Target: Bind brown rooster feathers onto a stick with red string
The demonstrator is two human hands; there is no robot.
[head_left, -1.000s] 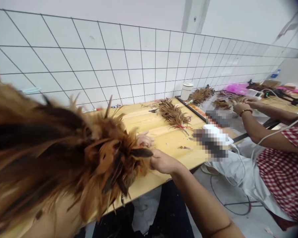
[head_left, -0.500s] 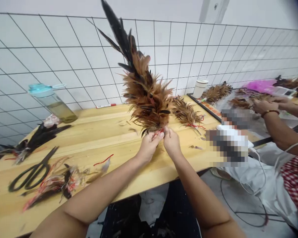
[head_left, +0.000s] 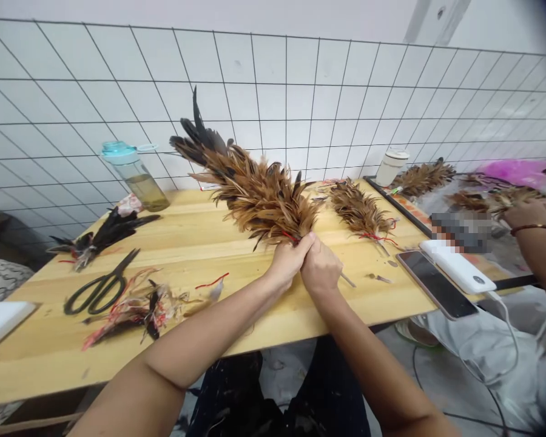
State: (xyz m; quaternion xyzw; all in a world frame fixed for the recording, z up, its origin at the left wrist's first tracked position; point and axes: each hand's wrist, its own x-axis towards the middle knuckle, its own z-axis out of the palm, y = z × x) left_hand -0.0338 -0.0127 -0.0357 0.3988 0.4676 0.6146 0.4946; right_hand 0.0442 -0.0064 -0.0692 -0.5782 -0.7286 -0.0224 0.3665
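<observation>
At the middle of the counter, my left grip and right grip are closed on the red-tied base of a fluffy brown, black-tipped feather bundle, fanning toward upper left.

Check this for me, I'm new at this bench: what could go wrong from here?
The long brown-and-black feather bundle, gripped at its base by the left hand and right hand, could shed feathers if the thin red thread there slips. Swung left, its tip might knock the clear plastic water bottle standing on the pale wooden table.
</observation>
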